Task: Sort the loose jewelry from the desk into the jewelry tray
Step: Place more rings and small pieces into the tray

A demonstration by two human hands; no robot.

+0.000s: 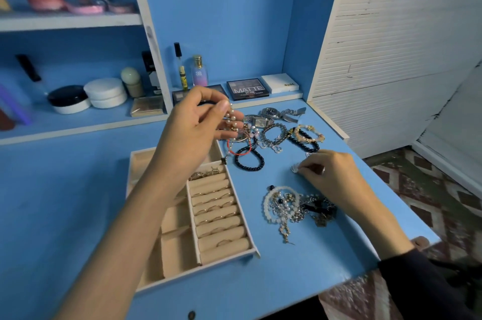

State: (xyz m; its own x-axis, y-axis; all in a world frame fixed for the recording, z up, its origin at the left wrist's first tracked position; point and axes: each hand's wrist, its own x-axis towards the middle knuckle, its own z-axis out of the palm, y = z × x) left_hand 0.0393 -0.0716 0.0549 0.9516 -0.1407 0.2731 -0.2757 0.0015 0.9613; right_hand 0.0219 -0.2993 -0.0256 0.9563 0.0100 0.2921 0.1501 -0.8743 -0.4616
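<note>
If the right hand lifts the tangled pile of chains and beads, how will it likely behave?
The tangled pile would probably come up floppy, as one clump, since its strands look interlocked. Loose ends may dangle and snag. The white bead bracelet in it might drag along.

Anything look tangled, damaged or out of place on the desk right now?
Yes: near the desk's front edge, a tangled heap of necklaces lies knotted together, white beads, chains and dark pieces intertwined. It looks hard to sort piece by piece. Nothing appears broken or spilled otherwise.

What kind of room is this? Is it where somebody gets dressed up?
Probably a bedroom dressing or vanity corner. A blue desk has shelves holding a perfume bottle, a MATTE makeup palette and cream jars, and a jewelry tray sits in front.
</note>
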